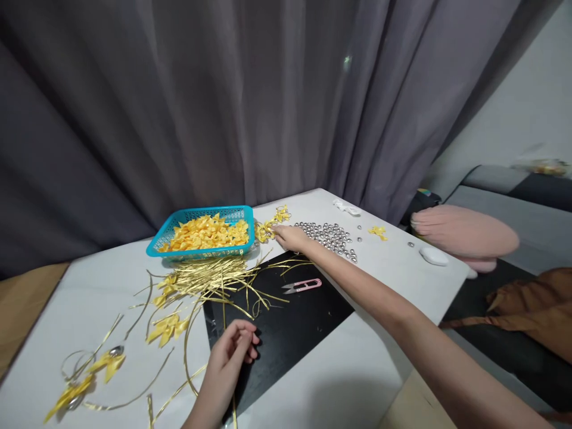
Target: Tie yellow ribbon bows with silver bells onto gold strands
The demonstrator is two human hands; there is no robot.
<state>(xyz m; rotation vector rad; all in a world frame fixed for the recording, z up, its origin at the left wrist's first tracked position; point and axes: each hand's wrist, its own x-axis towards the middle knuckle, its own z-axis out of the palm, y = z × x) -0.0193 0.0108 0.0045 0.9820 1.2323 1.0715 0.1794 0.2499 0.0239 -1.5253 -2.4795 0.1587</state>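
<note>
My left hand rests over the black mat, its fingers loosely curled; nothing shows in it. Stretched across the table, my right hand has its fingertips together at a small pile of finished yellow ribbon bows, touching one. Beside that hand lies a spread of silver beads. A blue plastic basket of yellow ribbon bows stands to its left. In front of the basket is a bundle of gold ties. Pink-handled thread snips lie on the mat.
Yellow bows with silver beads and gold ties lie at the front left, with another bow nearer the bundle. On the right are a yellow bow, a white rounded object and a white crumpled piece. A grey curtain hangs behind.
</note>
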